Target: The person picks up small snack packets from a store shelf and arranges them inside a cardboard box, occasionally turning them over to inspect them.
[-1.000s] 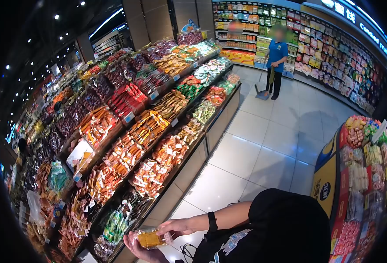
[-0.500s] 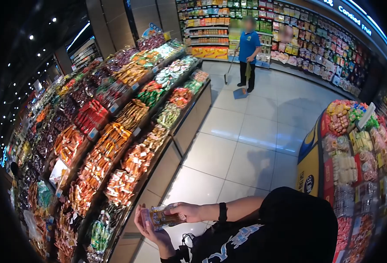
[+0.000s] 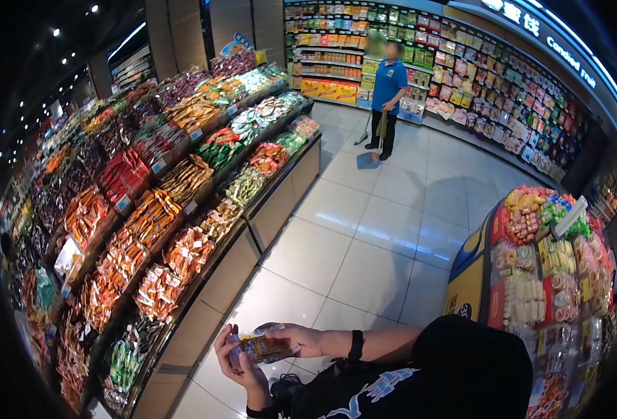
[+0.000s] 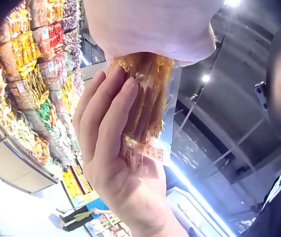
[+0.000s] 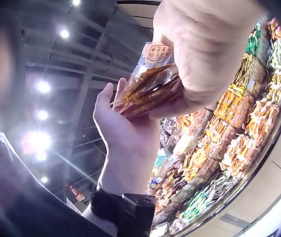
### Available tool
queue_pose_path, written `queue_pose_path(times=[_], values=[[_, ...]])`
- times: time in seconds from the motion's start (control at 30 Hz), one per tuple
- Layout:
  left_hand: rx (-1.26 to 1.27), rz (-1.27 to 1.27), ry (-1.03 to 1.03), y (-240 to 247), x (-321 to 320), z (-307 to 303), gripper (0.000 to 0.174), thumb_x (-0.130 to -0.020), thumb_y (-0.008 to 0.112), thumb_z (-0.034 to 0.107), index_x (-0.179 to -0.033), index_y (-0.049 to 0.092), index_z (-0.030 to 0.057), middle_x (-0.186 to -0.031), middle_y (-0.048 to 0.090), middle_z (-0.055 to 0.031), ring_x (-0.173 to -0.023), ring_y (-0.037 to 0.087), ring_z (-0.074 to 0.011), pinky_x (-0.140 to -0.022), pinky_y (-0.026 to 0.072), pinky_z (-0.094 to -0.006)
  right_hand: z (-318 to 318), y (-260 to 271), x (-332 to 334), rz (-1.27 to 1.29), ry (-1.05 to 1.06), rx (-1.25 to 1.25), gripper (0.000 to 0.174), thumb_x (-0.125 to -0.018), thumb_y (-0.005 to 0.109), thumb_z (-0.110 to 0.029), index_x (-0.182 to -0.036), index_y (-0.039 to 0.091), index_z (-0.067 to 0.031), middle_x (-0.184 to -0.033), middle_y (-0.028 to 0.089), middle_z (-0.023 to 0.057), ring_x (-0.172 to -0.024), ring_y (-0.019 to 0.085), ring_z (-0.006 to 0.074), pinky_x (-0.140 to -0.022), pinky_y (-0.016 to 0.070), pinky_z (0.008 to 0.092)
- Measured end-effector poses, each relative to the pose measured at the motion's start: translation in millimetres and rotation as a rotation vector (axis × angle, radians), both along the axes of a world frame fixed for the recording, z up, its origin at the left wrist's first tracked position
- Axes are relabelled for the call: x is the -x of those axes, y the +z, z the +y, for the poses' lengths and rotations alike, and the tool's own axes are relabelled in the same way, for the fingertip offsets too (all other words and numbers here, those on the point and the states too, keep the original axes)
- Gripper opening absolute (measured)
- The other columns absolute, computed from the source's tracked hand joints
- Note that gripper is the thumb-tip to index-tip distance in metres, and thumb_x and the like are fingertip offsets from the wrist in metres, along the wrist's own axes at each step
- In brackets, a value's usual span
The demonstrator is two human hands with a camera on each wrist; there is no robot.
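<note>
A clear plastic packet point(image 3: 263, 347) with amber-brown contents lies between both hands at the lower middle of the head view. My left hand point(image 3: 244, 366) grips its left end, thumb in front and fingers behind. The right hand point(image 3: 301, 341) holds the other end. In the left wrist view, the right fingers point(image 4: 112, 116) lie along the packet point(image 4: 148, 98), under the near left hand point(image 4: 150, 27). The right wrist view shows a pink printed label on the packet point(image 5: 153, 91), the right hand point(image 5: 204, 54) over it and the left hand point(image 5: 128, 138) beneath.
A long sloped display point(image 3: 162, 230) of packaged snacks runs along the left. Another snack stand point(image 3: 525, 286) is at the right. Across the tiled floor, a person in a blue top point(image 3: 389, 91) holds long-handled cleaning tools near the back shelves point(image 3: 476, 77).
The packet's bright yellow-brown face has turned, and it looks darker. My right hand has shifted along it. The head view has swung, so the left display sits farther left.
</note>
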State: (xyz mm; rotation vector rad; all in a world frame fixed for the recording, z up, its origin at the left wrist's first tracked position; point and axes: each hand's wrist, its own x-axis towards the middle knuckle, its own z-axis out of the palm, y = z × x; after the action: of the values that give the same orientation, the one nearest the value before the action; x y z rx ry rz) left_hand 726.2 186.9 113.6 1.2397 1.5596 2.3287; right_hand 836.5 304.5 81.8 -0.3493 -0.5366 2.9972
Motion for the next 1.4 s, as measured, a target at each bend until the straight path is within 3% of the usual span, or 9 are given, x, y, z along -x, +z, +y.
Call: queue_pose_path(times=[0.2, 0.3, 0.33, 0.43, 0.57, 0.7, 0.97, 1.17, 1.4], values=[[-0.038, -0.100, 0.105, -18, 40, -39, 0.030, -0.094, 0.060, 0.026, -0.107, 0.051, 0.0006, -0.135, 0.049, -0.0245, -0.130, 0.049, -0.0366, -0.111, 0.0400, -0.0535, -28, -5, 50, -0.035, 0.112, -0.117, 0.036, -0.095, 0.065, -0.009, -0.127, 0.049, -0.0061, -0.117, 0.061, 0.0093, -0.111, 0.063, 0.0200, -0.095, 0.0548, 0.0337], [-0.042, -0.109, 0.265, -11, 71, -62, 0.041, -0.093, 0.062, 0.026, -0.122, 0.048, -0.0007, -0.145, 0.042, -0.0248, -0.136, 0.042, -0.0374, -0.112, 0.0392, -0.0534, -49, -6, 95, -0.035, 0.175, -0.161, 0.041, -0.096, 0.064, -0.010, -0.132, 0.045, -0.0071, -0.126, 0.056, 0.0090, -0.116, 0.060, 0.0197, -0.097, 0.0524, 0.0328], [-0.010, -0.135, 0.305, -1, 80, -73, 0.059, -0.092, 0.063, 0.026, -0.139, 0.039, -0.0004, -0.152, 0.036, -0.0225, -0.141, 0.037, -0.0363, -0.113, 0.0378, -0.0510, -58, -4, 112, -0.024, 0.165, -0.207, 0.041, -0.096, 0.065, -0.010, -0.132, 0.045, -0.0072, -0.126, 0.055, 0.0088, -0.117, 0.059, 0.0195, -0.098, 0.0522, 0.0328], [-0.053, -0.309, 0.419, -7, 124, -104, 0.068, -0.092, 0.064, 0.025, -0.146, 0.033, 0.0005, -0.153, 0.036, -0.0199, -0.141, 0.038, -0.0337, -0.113, 0.0369, -0.0469, -88, -1, 169, 0.033, 0.095, -0.366, 0.043, -0.095, 0.066, -0.010, -0.133, 0.045, -0.0076, -0.126, 0.054, 0.0081, -0.118, 0.057, 0.0183, -0.098, 0.0515, 0.0322], [-0.135, -0.668, 0.183, -36, 187, -166, 0.056, -0.098, 0.058, 0.018, -0.146, 0.034, 0.0014, -0.141, 0.048, -0.0161, -0.129, 0.050, -0.0262, -0.105, 0.0444, -0.0385, -142, 3, 250, 0.085, -0.081, -0.700, 0.049, -0.092, 0.070, -0.012, -0.133, 0.044, -0.0085, -0.124, 0.053, 0.0057, -0.116, 0.054, 0.0138, -0.095, 0.0491, 0.0277], [-0.166, -0.888, 0.087, -24, 238, -208, 0.050, -0.104, 0.051, 0.036, -0.142, 0.041, 0.0057, -0.133, 0.054, -0.0098, -0.119, 0.057, -0.0217, -0.098, 0.0492, -0.0356, -194, 33, 304, 0.126, -0.094, -0.935, 0.050, -0.091, 0.071, -0.012, -0.133, 0.046, -0.0079, -0.122, 0.055, 0.0061, -0.118, 0.051, 0.0137, -0.100, 0.0437, 0.0293], [-0.276, -0.947, 0.203, -33, 305, -292, 0.046, -0.103, 0.053, 0.035, -0.135, 0.046, 0.0028, -0.123, 0.060, -0.0093, -0.112, 0.061, -0.0226, -0.098, 0.0515, -0.0396, -260, 32, 374, 0.393, -0.033, -1.281, 0.040, -0.088, 0.071, -0.007, -0.124, 0.054, -0.0004, -0.130, 0.059, 0.0145, -0.125, 0.054, 0.0208, -0.108, 0.0410, 0.0357], [-0.064, -0.895, 0.364, -29, 331, -322, 0.042, -0.102, 0.055, 0.027, -0.136, 0.046, 0.0035, -0.123, 0.060, -0.0092, -0.109, 0.062, -0.0197, -0.094, 0.0525, -0.0347, -258, 32, 432, 0.377, 0.241, -1.282, 0.046, -0.091, 0.070, -0.027, -0.125, 0.057, 0.0011, -0.125, 0.063, 0.0152, -0.119, 0.060, 0.0229, -0.102, 0.0464, 0.0365], [-0.031, -0.884, 0.428, -44, 389, -319, 0.041, -0.102, 0.058, 0.018, -0.137, 0.044, 0.0016, -0.125, 0.059, -0.0092, -0.111, 0.059, -0.0164, -0.095, 0.0493, -0.0327, -280, 20, 506, 0.378, 0.553, -1.391, 0.068, -0.091, 0.071, -0.033, -0.138, 0.037, 0.0029, -0.128, 0.057, 0.0245, -0.121, 0.058, 0.0301, -0.100, 0.0465, 0.0396]])
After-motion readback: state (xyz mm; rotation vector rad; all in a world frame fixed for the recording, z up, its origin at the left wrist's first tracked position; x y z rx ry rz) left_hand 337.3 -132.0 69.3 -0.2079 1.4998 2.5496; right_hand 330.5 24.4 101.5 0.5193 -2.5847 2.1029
